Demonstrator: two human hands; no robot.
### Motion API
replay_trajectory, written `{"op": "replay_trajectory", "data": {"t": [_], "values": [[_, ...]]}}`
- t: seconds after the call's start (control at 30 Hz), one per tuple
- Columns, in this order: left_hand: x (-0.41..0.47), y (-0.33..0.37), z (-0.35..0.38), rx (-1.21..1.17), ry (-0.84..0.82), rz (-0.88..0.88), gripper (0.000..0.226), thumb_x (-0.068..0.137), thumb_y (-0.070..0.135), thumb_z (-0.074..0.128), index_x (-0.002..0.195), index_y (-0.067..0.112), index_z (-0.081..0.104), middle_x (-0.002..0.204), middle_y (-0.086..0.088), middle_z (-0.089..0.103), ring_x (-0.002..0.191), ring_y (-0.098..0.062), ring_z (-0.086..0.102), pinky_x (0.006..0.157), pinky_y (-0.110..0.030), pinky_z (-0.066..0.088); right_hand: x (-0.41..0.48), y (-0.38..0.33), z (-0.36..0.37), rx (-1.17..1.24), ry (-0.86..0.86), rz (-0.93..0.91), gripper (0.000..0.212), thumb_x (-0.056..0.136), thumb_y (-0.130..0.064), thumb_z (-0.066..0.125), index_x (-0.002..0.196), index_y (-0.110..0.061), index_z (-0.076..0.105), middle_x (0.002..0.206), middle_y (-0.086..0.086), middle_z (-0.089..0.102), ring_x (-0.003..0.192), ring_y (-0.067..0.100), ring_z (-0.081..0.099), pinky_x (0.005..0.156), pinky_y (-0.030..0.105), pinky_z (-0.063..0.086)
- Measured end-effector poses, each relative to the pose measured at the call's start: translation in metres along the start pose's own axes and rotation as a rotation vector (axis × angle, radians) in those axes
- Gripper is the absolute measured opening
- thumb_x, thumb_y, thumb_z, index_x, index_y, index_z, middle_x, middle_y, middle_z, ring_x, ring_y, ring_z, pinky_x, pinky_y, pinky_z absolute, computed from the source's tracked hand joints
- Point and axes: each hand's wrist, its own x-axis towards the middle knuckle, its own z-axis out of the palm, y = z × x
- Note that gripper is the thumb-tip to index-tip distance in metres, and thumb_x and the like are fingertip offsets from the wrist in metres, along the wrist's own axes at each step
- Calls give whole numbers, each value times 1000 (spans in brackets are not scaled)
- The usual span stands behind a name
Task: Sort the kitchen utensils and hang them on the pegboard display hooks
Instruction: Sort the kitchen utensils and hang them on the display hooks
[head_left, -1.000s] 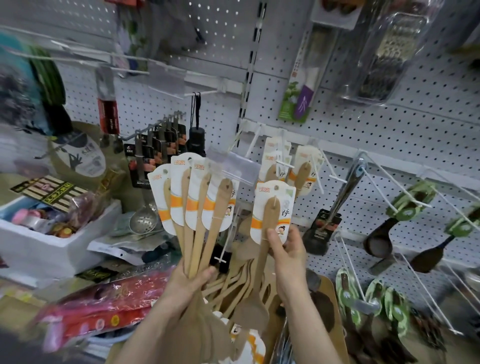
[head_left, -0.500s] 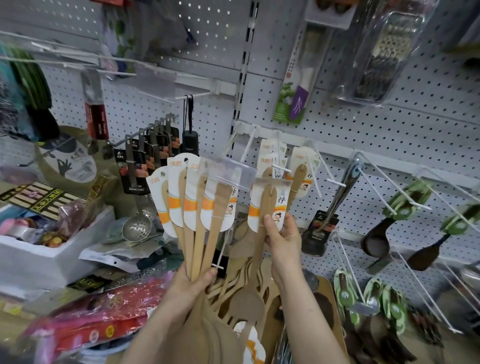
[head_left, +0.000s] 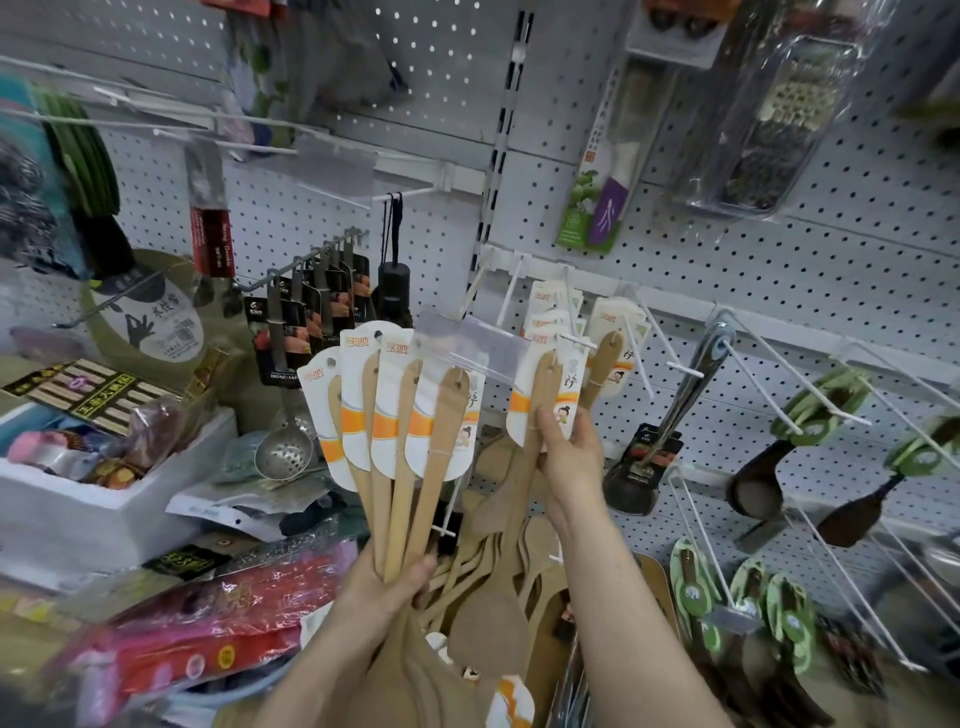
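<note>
Wooden spatula (head_left: 540, 410), pinched at its card by the right hand (head_left: 571, 457), has risen toward the hook (head_left: 581, 341) just above that hand, so hanging it looks imminent. The left hand (head_left: 387, 587), lower left, grips a bundle (head_left: 400, 447) of four more.

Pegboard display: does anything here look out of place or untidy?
Yes. At lower left, red packets and loose papers lie in a heap beside a white foam box, not hung on the pegboard. The left hand grips a fan of wooden spatulas, not hung yet.
</note>
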Motion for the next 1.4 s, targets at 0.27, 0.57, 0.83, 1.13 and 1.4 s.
{"op": "replay_trajectory", "data": {"t": [0.27, 0.57, 0.83, 1.13, 1.4], "values": [[-6, 3, 3, 1, -63, 4, 38, 77, 35, 75, 105, 15, 58, 73, -3, 65, 68, -14, 61, 66, -26, 50, 20, -8, 12, -219, 200, 46, 42, 92, -30, 66, 124, -16, 44, 116, 5, 60, 103, 23, 61, 90, 41, 51], [-7, -11, 14, 90, -180, -54, 79, 46, 61, 79, 113, 22, 59, 82, 3, 71, 78, -14, 66, 73, -29, 52, -33, -22, 11, -43, -59, -38, 22, 89, -44, 66, 104, -28, 64, 104, -4, 72, 98, 14, 68, 87, 37, 56], [-15, -14, 29, 106, -204, -42, 67, 58, 59, 69, 101, 10, 56, 62, 0, 60, 58, -17, 56, 60, -35, 46, -48, -35, -16, 66, 23, 1, 28, 87, -15, 73, 111, -13, 59, 96, 1, 72, 85, 16, 71, 70, 29, 59], [-21, -11, 38, -38, -187, -19, 22, 100, 21, 44, 105, 7, 60, 66, -2, 65, 59, -10, 62, 61, -25, 47, -62, -40, -20, 174, 15, 45, 21, 90, -11, 68, 110, -16, 64, 97, 1, 74, 77, 10, 72, 60, 24, 56], [-7, -15, 7, 29, 41, 66, 48, 80, 55, 62, 98, 11, 57, 54, 5, 51, 59, -20, 49, 60, -34, 41, -71, -45, -20, 155, -53, 25, 18, 95, -21, 62, 108, -10, 69, 86, 0, 73, 71, 9, 68, 57, 21, 53]]}}
